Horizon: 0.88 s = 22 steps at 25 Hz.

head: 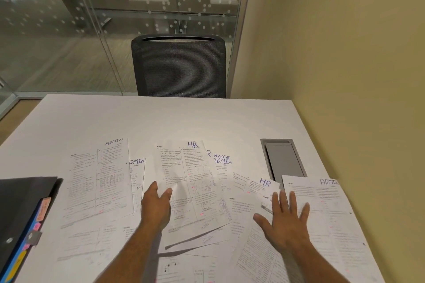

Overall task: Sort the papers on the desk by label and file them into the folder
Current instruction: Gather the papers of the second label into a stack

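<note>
A broad white desk (pixel 161 119) with a smooth matte top fills the lower view, a flat grey rectangular cable hatch (pixel 284 159) set into it at the right. Beyond its far edge stands a dark mesh-backed office chair (pixel 179 66) before a dotted glass partition (pixel 115 7).

Thin printed sheets lie scattered and overlapping across the near half of the desk, each hand-lettered at the top: an ADMIN sheet (pixel 101 179) at the left, another ADMIN sheet (pixel 322 209) at the right edge, and a smaller HR sheet (pixel 255 185) between hatch and centre. A black folder (pixel 20 209) with coloured tabs lies at the desk's left near corner.

Both forearms reach forward from the bottom edge. The left hand (pixel 156 202) pinches the left margin of the central HR sheet (pixel 188 181), thumb on top and fingers beneath, and the page is lifted and bowed above the others. The right hand (pixel 284 220) is spread flat, palm down, fingers straight and splayed, resting on the loose papers by the smaller HR sheet, gripping nothing.
</note>
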Each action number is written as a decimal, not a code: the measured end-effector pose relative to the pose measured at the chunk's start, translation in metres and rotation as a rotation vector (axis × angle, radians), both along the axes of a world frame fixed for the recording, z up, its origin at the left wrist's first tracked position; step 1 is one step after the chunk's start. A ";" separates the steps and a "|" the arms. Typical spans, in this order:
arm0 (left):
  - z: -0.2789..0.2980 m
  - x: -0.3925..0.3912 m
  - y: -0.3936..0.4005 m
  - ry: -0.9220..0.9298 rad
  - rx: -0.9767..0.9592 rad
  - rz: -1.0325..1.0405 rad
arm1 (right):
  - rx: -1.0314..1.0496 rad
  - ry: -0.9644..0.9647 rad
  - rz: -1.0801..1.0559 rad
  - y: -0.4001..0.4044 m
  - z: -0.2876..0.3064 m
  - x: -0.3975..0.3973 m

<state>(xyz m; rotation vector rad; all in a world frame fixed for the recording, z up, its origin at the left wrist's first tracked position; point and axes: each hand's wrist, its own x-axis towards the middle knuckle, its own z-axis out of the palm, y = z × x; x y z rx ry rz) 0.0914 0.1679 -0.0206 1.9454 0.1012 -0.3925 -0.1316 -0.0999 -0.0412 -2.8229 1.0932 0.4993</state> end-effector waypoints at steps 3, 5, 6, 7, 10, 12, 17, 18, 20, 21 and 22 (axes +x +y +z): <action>-0.002 0.000 -0.001 0.003 -0.015 0.009 | 0.073 -0.054 0.075 0.004 0.005 0.012; -0.001 0.001 -0.002 0.019 -0.035 0.017 | 0.124 -0.066 0.154 0.012 0.004 0.020; 0.000 0.001 -0.002 0.022 -0.039 0.017 | 0.132 -0.083 0.190 0.016 0.003 0.024; 0.001 0.002 -0.002 0.023 -0.037 0.020 | 0.134 -0.106 0.212 0.019 0.003 0.028; 0.000 0.008 0.000 0.029 -0.062 0.029 | 0.121 -0.286 0.197 0.013 0.006 0.043; 0.000 0.011 0.000 0.042 -0.078 0.032 | 0.130 -0.393 0.098 -0.004 0.012 0.059; -0.001 0.018 -0.004 0.103 -0.210 0.017 | 0.302 -0.336 -0.036 -0.027 0.022 0.095; -0.002 0.019 -0.006 0.114 -0.229 0.012 | 0.316 -0.319 -0.042 -0.025 0.023 0.100; -0.003 0.023 -0.008 0.129 -0.248 0.010 | 0.295 -0.260 -0.030 -0.023 0.022 0.110; -0.003 0.024 -0.008 0.134 -0.255 0.019 | 0.272 -0.217 -0.013 -0.023 0.022 0.114; -0.003 0.025 -0.009 0.132 -0.255 0.026 | 0.257 -0.167 -0.006 -0.025 0.022 0.119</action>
